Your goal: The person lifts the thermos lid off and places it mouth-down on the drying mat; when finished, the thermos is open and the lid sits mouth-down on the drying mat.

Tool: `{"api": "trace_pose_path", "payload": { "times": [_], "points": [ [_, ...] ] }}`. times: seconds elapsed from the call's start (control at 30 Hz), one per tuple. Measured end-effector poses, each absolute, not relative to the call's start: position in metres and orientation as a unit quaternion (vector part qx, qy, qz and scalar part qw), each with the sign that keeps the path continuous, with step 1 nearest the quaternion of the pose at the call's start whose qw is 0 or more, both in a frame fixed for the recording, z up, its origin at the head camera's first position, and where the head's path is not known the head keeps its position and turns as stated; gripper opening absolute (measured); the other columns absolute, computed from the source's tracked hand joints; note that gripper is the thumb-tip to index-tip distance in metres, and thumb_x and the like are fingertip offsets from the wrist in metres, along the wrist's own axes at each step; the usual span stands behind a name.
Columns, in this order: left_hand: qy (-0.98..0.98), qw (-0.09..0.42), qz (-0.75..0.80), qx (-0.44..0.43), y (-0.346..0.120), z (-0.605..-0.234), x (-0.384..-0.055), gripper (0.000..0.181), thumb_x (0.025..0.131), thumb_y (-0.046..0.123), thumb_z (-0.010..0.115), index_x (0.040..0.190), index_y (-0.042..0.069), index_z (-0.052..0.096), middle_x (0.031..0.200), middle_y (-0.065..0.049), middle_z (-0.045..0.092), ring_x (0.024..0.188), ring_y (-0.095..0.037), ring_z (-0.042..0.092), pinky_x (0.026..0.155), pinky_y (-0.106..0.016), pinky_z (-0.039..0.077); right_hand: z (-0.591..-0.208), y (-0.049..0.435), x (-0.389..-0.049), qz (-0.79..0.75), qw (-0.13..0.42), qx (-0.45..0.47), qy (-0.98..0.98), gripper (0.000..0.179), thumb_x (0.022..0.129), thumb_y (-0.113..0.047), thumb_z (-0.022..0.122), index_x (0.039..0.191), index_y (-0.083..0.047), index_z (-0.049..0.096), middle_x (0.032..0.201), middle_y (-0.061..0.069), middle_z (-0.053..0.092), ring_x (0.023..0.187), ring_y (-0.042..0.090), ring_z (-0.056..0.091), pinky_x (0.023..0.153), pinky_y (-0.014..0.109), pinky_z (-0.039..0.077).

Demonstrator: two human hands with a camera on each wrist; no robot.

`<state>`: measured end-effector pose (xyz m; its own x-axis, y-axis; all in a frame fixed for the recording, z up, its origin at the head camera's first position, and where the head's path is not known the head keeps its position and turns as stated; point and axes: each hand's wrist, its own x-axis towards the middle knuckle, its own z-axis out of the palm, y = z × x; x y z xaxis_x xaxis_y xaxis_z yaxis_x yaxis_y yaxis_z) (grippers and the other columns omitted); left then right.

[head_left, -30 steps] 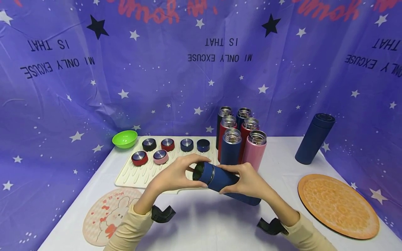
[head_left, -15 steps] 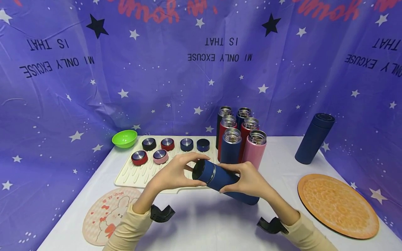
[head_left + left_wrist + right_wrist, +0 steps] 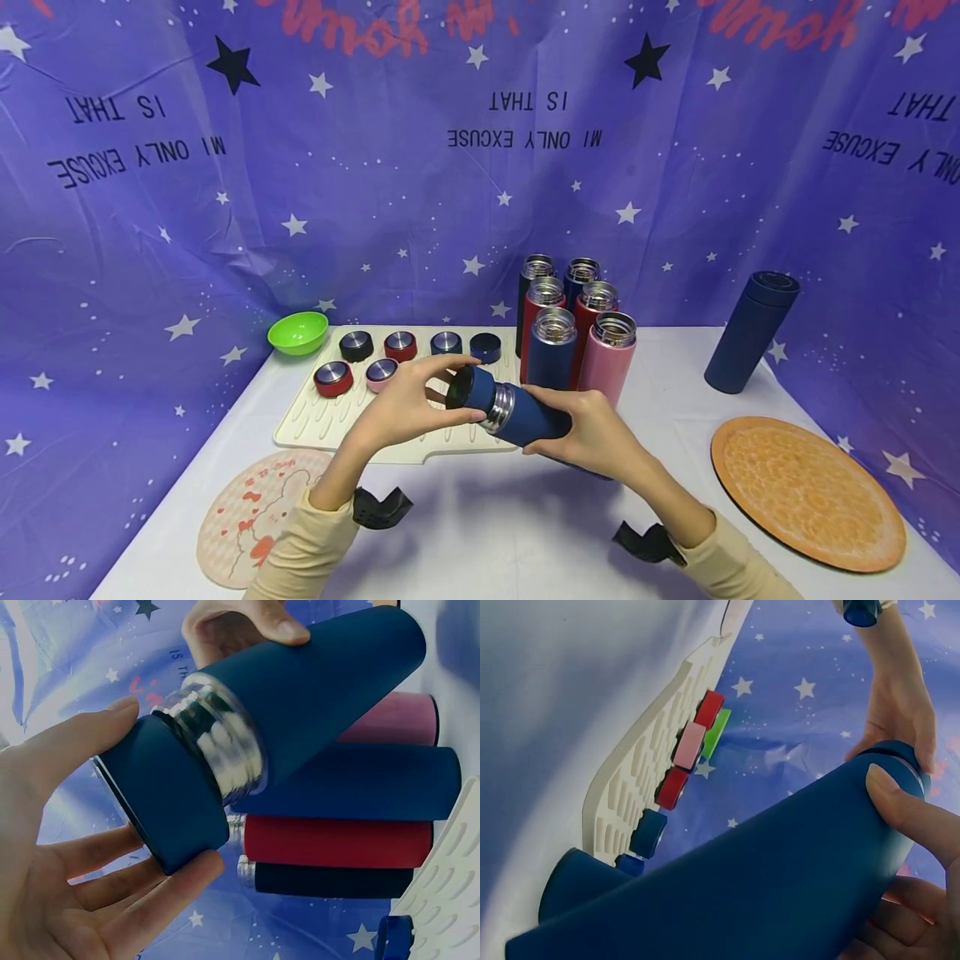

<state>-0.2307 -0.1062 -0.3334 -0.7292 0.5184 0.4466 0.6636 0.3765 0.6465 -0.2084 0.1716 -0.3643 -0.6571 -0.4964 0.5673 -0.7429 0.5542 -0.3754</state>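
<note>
A dark blue thermos bottle (image 3: 536, 417) is held tilted over the table, its mouth toward the left. My right hand (image 3: 596, 429) grips its body, thumb on one side and fingers on the other. In my left hand (image 3: 408, 404), thumb and fingertips hold the matching blue lid (image 3: 165, 795) by its sides. Between lid and body the shiny metal neck (image 3: 221, 742) shows, with the lid close against its end and slightly askew. From the right wrist view, the bottle's body (image 3: 727, 862) hides most of the neck.
Several lidless bottles (image 3: 552, 354) stand behind the hands. A cream drying mat (image 3: 315, 421) bears several lids, including a red lid (image 3: 333, 378). Around them are a green bowl (image 3: 298, 333), a rabbit placemat (image 3: 251, 517), an orange round mat (image 3: 806, 492) and a lidded blue bottle (image 3: 752, 333).
The lid has come away from the bottle's body, moving up and left with my left hand, and the metal neck now shows. My right hand keeps its grip with little movement.
</note>
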Motion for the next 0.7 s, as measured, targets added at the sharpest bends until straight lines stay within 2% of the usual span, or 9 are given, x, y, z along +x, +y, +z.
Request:
{"api": "trace_pose_path", "payload": {
  "times": [0.3,0.53,0.7],
  "points": [
    [-0.838,0.093,-0.411,-0.348,-0.114,-0.329,-0.232,0.067,0.073,0.042,0.083,0.132,0.022,0.057,0.122,0.005,0.061,0.102,-0.014,0.061,0.078,-0.028,0.057,-0.365,0.175,-0.207,0.329,0.188,0.358,-0.854,0.074,0.062,-0.041,0.091,0.126,-0.016,0.066,0.108,0.000,0.071,0.084,0.006,0.066,0.071,0.026,0.056],
    [-0.836,0.103,-0.416,-0.342,-0.118,-0.330,-0.238,0.064,0.071,0.038,0.086,0.126,0.020,0.057,0.109,0.005,0.064,0.101,-0.013,0.062,0.077,-0.028,0.057,-0.360,0.191,-0.195,0.416,0.165,0.334,-0.829,0.070,0.065,-0.034,0.090,0.125,-0.010,0.065,0.118,0.002,0.067,0.100,0.017,0.067,0.084,0.031,0.055],
    [-0.846,0.115,-0.395,-0.338,-0.124,-0.334,-0.244,0.063,0.071,0.040,0.086,0.124,0.020,0.059,0.109,0.006,0.065,0.101,-0.012,0.061,0.077,-0.027,0.057,-0.353,0.207,-0.186,0.436,0.185,0.310,-0.824,0.073,0.063,-0.024,0.091,0.128,-0.007,0.062,0.119,0.004,0.066,0.100,0.018,0.067,0.085,0.027,0.054]
  ]
}}
